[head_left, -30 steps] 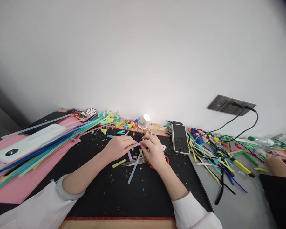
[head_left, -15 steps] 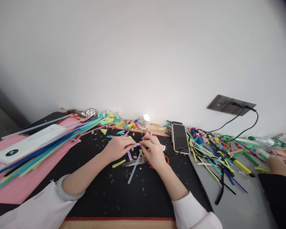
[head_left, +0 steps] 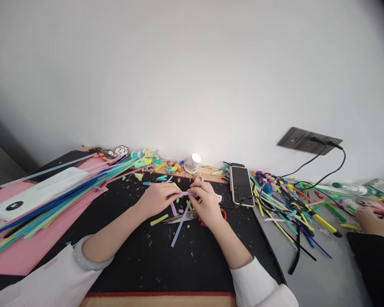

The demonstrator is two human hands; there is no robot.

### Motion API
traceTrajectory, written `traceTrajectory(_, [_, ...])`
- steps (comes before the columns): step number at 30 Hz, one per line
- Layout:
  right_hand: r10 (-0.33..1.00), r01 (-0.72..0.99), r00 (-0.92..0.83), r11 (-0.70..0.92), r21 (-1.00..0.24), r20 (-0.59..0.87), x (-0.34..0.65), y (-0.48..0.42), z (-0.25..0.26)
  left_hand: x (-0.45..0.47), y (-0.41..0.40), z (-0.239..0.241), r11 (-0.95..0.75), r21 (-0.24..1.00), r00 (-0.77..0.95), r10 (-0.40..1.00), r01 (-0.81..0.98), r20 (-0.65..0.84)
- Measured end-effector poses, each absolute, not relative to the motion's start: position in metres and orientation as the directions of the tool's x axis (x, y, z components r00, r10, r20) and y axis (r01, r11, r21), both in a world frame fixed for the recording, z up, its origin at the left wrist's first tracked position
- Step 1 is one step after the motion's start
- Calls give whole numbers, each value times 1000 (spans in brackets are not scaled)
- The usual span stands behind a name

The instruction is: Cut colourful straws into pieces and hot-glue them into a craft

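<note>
Between my two hands runs a short lilac pipe cleaner [head_left: 184,193], pinched at both ends. My left hand [head_left: 156,198] is closed on its left end, and my right hand [head_left: 207,204] grips the other end, fingers bent. Below them on the black mat [head_left: 131,256] lie scissors [head_left: 181,218] with red handles, partly hidden by my right hand. A pale blue pipe cleaner [head_left: 180,226] crosses the blades. A short yellow-green piece [head_left: 159,220] rests left of the scissors, and a lilac piece [head_left: 173,209] lies just under my fingers.
At left, long pipe cleaners [head_left: 60,200] and a white box [head_left: 38,192] lie on pink paper [head_left: 25,251]. A lit paper cup [head_left: 193,163] stands by the wall. Right of my hands are a phone [head_left: 242,186], a pipe cleaner pile [head_left: 284,200] and another person's hand [head_left: 376,221].
My hands stay almost in place, still holding the lilac pipe cleaner, which shows slightly more between the fingers. The other person's hand at right has shifted slightly.
</note>
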State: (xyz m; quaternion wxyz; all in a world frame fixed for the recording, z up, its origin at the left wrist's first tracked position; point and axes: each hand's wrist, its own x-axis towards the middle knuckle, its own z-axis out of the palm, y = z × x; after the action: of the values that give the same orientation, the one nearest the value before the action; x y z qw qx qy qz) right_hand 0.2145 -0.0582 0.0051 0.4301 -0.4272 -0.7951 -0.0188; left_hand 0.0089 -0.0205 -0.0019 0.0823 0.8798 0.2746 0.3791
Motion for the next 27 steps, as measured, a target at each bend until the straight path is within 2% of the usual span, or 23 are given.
traceTrajectory(27, [699,694,-224,603,-392,680,216,-57,5,9,-20,-2,-823,380,546,566,423,618])
